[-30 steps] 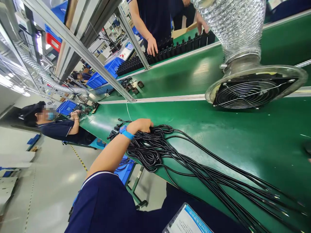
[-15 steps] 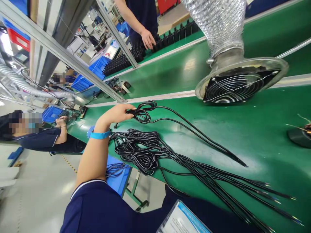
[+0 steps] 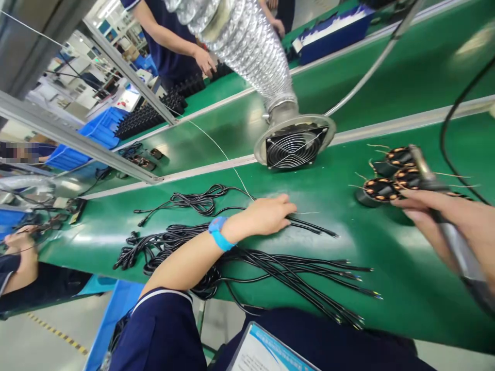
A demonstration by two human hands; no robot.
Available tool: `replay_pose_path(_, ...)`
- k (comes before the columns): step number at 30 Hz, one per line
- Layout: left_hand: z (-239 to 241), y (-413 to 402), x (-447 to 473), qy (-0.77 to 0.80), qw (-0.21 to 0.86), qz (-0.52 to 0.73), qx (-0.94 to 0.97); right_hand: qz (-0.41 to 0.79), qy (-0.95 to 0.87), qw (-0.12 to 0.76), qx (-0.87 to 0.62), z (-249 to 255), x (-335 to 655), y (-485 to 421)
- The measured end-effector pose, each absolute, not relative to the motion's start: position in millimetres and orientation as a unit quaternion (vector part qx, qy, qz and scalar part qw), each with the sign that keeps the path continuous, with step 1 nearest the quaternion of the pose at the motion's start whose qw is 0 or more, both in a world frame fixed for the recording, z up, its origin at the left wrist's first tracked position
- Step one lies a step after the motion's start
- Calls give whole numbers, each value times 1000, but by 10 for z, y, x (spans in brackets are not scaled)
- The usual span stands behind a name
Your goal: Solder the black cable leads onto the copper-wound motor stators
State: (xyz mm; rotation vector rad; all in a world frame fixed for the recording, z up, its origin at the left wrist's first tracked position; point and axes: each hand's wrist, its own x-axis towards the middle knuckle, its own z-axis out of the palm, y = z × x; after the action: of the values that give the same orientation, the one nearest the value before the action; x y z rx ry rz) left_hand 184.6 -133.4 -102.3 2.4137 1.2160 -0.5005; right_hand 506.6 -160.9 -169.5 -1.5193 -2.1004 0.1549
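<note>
My left hand [image 3: 268, 214], with a blue wristband, is closed on a thin silvery solder wire [image 3: 307, 213], whose free end sticks out to the right. Its fingers are just over the end of a single black cable [image 3: 315, 228] lying on the bench. At the right, my right hand [image 3: 460, 221] grips a soldering iron [image 3: 450, 237], its metal barrel pointing up and away. Round black parts with copper windings [image 3: 379, 190] and loose thin leads stand just beyond the fingers; the iron's barrel partly hides some of them.
A bundle of black cables [image 3: 278, 268] with stripped ends lies near me on the green bench [image 3: 406, 288]. A fan-fronted extractor [image 3: 294, 147] hangs from a silver duct [image 3: 247, 56]. Across the bench a co-worker's hand [image 3: 204, 62] touches black parts; another person sits at left.
The view has swung right. My left hand has let go of the coiled cable, which lies on the bench, and now holds solder wire. My right hand has appeared with the soldering iron.
</note>
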Motion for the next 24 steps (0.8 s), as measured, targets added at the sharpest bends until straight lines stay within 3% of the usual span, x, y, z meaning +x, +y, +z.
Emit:
replay_pose_path(5,-1195,-1252,2013,375,313,-163,857,-38,-808,222,-544,-1614,4868,-1428)
replay_pose_path(11,-1176,-1180,1892,517,584,92,620,-38,-838,250,-483,-1693,4629,-1367)
replay_pose_path(15,-1246,-1146,1900,596,630,231,442,0,-888,271,-372,-1607,4371,-1497)
replay_pose_path(18,-1278,-1143,1910,588,638,221,444,25,-900,289,-325,-1512,4204,-1605)
replay_pose_path(24,-1236,-1134,1850,549,681,122,469,34,-879,297,-371,-1528,4090,-1627)
